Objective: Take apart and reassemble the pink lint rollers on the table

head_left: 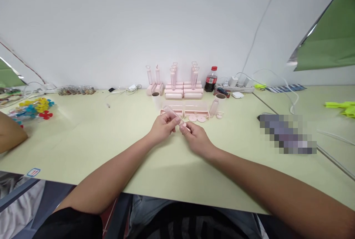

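At the left of the bench (83,139), there are coloured propellers (41,105), too overlapped for me to count. The left hand (161,128) has its grip closed around one clear tube (170,111), tilted, above the bench and nearer than two open pink trays (205,113). The right hand (198,139) pinches the tube's lower end; the step seems to be handling of this end, and it calls for steady holding and small finger pressure. Behind are two pink discs (192,118), then one standing tube (213,108) and one cola bottle (211,80).
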The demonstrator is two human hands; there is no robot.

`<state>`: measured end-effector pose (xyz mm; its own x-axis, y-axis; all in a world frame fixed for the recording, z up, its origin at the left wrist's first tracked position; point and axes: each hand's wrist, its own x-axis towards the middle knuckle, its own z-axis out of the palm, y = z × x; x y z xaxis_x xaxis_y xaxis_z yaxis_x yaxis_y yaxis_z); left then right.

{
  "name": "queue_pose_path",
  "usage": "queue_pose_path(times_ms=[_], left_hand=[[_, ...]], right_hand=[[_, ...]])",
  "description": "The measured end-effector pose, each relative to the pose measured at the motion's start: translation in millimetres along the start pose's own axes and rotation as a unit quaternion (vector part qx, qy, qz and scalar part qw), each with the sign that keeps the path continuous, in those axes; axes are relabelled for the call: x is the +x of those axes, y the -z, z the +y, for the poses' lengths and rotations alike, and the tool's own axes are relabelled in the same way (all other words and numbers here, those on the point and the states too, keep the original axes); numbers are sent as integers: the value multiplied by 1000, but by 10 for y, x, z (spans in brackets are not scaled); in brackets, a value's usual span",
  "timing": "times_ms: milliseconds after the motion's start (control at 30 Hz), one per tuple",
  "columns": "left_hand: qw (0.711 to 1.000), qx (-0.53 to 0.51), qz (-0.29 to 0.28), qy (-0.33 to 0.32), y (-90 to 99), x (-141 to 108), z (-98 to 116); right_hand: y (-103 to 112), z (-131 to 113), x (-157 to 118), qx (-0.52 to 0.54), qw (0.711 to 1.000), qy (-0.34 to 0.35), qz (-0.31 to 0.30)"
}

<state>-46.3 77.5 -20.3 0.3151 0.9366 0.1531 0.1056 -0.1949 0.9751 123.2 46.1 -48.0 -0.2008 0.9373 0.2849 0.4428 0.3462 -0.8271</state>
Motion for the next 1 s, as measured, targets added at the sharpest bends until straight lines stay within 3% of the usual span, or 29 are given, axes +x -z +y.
queue_pose_path(times_ms=[200,333,400,500,567,633,767,900,1000], left_hand=[[983,-159,14,90,-60,15,10],[971,-215,47,97,-38,48,79],[981,-173,71,61,80,79,117],[989,-27,144,-19,368,134,135],[971,84,217,-45,576,177,97],[946,195,257,-15,750,224,20],[918,305,248,56,927,314,-186],[914,329,220,83,945,401,-344],[908,347,215,93,922,461,-399]], right_hand=[[16,21,54,7,999,48,-13],[42,8,17,81,991,49,-93],[28,10,-1,105,986,30,-124],[1,29,-4,102,987,20,-120],[1,37,2,70,991,34,-110],[20,30,9,33,993,44,-104],[77,-14,41,15,996,30,-83],[78,-86,191,2,998,16,-65],[16,-192,420,-78,995,45,-31]])
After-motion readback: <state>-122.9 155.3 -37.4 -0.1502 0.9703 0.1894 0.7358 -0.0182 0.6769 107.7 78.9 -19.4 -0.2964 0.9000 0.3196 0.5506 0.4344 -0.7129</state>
